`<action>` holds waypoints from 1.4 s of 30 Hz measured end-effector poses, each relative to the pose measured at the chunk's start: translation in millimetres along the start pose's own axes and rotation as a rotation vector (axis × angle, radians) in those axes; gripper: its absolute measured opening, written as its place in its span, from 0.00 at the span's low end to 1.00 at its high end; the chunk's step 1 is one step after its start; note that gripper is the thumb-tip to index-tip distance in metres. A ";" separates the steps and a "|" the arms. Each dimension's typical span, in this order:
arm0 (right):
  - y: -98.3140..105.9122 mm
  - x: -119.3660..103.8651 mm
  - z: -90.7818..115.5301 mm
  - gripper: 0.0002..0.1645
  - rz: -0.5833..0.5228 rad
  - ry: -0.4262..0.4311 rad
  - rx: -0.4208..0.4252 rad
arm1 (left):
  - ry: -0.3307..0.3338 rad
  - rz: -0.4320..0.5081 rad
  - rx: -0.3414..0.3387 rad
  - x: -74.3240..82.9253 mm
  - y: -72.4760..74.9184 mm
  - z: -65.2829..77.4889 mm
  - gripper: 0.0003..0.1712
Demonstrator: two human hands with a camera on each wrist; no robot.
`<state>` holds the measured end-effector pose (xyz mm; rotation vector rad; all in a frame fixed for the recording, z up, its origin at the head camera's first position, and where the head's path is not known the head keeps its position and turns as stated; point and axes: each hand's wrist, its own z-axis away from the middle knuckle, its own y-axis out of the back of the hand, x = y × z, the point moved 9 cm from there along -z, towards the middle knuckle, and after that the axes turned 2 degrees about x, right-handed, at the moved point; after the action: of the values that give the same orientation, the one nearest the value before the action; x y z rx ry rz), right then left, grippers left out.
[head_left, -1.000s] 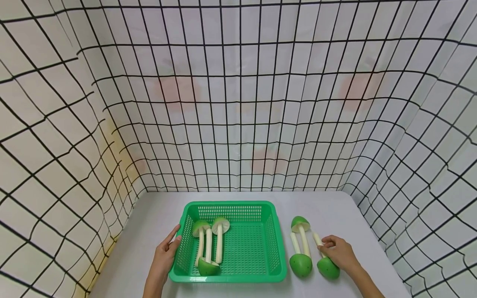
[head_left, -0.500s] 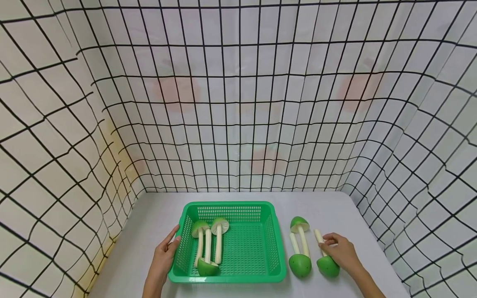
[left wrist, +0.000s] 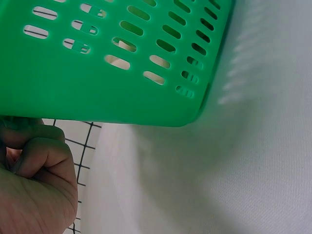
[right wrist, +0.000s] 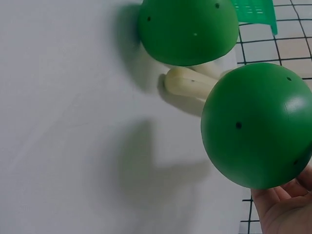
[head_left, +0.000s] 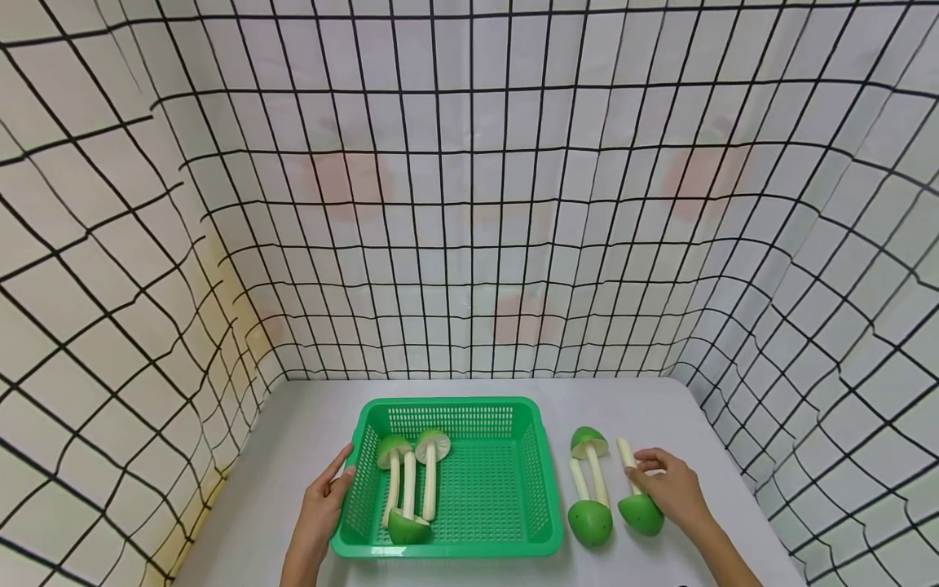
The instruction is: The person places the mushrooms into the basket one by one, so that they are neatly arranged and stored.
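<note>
gripping a mushroom (head_left: 641, 514), mushroom pair (head_left: 596, 481) (caps opposed) between, green basket (head_left: 484, 489) beyond

In the head view, the near edge cuts off both forearms (head_left: 721, 548), and the right grip (head_left: 671, 486) covers part of the stem (head_left: 625, 452) of the held mushroom (head_left: 641, 514). In the left wrist view, the green basket (left wrist: 107, 92) and left grip (left wrist: 39, 183) are cropped. In the right wrist view, the cap (right wrist: 258, 126) conceals its stem.
</note>
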<state>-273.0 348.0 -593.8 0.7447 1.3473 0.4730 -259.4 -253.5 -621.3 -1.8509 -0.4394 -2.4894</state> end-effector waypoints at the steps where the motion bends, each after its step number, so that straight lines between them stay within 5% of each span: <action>1: 0.7 -1.6 0.1 0.28 -0.003 -0.001 0.002 | 0.000 0.002 0.001 0.0 0.0 0.4 0.33; 42: -9.3 -61.9 4.3 0.31 -0.362 -0.016 -0.015 | -0.012 -0.014 0.011 0.6 0.0 0.7 0.33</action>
<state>-281.2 297.6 -557.3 0.4763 1.4248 0.1886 -258.9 -253.3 -620.6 -1.8664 -0.4669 -2.4804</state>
